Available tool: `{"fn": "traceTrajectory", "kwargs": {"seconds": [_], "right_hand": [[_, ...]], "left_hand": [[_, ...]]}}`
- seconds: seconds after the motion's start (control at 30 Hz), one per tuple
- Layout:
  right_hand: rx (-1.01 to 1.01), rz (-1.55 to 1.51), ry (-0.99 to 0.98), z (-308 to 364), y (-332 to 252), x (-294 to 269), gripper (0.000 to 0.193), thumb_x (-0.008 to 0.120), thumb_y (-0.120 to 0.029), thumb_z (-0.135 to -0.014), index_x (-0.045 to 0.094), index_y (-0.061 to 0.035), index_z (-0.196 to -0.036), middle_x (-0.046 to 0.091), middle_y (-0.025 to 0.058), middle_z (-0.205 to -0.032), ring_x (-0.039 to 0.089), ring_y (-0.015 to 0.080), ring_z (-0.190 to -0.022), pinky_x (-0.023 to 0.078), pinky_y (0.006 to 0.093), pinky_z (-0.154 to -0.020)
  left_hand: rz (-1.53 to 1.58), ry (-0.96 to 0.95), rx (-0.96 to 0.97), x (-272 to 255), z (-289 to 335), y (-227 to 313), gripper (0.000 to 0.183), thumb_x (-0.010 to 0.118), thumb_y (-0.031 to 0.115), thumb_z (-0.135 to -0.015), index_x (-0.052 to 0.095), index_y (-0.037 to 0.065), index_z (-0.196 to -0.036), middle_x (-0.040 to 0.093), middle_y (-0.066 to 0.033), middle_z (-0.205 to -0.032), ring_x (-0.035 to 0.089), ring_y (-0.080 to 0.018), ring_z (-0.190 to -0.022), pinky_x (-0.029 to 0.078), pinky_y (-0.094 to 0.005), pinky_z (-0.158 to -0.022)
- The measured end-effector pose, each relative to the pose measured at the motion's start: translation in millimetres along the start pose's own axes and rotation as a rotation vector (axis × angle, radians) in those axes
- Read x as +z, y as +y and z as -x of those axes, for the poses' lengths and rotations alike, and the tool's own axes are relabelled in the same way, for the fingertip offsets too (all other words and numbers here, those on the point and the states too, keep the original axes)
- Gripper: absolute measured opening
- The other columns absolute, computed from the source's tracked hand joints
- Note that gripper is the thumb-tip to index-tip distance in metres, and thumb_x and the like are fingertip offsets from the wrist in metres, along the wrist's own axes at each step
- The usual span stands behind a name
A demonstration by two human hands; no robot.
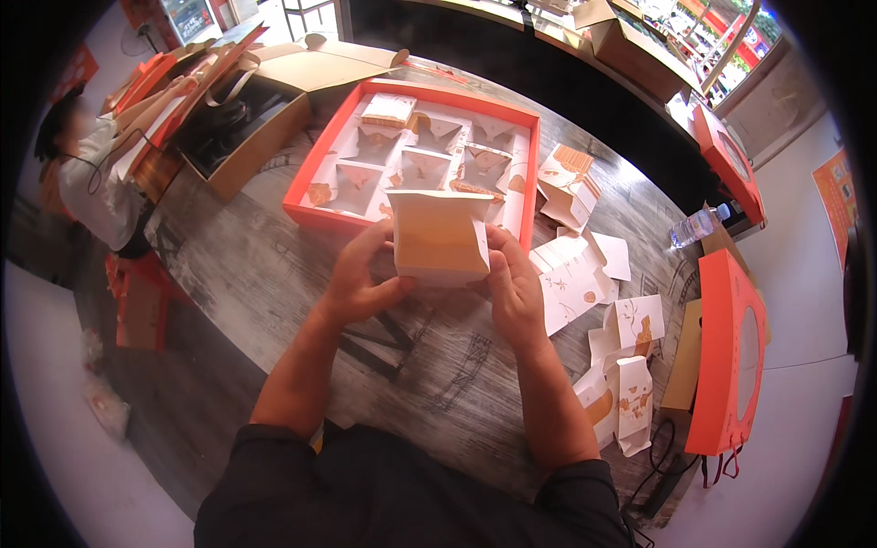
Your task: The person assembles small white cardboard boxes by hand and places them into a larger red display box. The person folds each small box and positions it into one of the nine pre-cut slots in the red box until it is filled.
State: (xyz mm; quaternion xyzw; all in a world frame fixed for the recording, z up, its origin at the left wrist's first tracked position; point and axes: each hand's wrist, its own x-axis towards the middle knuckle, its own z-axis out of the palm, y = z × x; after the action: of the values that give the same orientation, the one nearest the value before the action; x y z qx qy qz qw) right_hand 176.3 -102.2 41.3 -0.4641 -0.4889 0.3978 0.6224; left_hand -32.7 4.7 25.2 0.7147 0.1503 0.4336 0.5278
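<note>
i hold a small white and tan folded cardboard carton (438,236) between both hands above the grey streaked wooden table (274,274). my left hand (359,283) clamps its lower left edge, thumb across the front; my right hand (513,283) grips its right side with fingers curled behind. at twelve o'clock lies a shallow orange tray with a white compartmented insert (413,151), one cell filled. at three to four o'clock flat printed carton blanks (585,274) lie scattered.
</note>
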Motion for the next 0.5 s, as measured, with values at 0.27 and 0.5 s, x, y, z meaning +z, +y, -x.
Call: {"fn": "traceTrajectory", "kwargs": {"seconds": [0.27, 0.5], "right_hand": [[-0.237, -0.091, -0.054, 12, 6, -3, 0.063, 0.062, -0.03, -0.104, 0.038, 0.0047, -0.152, 0.059, 0.0163, -0.137, 0.059, 0.0217, -0.123, 0.046, 0.0367, -0.105], [-0.235, 0.107, 0.112, 57, 25, 3, 0.074, 0.068, -0.001, -0.093, 0.033, 0.0014, -0.158, 0.059, 0.016, -0.136, 0.063, 0.0214, -0.117, 0.052, 0.0379, -0.098]], "left_hand": [[-0.019, -0.126, -0.084, -4, 0, 2, 0.058, 0.079, 0.029, -0.089, 0.058, 0.001, -0.135, 0.067, -0.0107, -0.124, 0.062, -0.0193, -0.116, 0.048, -0.0375, -0.101], [0.008, -0.258, -0.172, 11, 20, 12, 0.075, 0.079, 0.026, -0.091, 0.043, 0.003, -0.152, 0.063, -0.0119, -0.129, 0.062, -0.0209, -0.115, 0.05, -0.0382, -0.101]]}}
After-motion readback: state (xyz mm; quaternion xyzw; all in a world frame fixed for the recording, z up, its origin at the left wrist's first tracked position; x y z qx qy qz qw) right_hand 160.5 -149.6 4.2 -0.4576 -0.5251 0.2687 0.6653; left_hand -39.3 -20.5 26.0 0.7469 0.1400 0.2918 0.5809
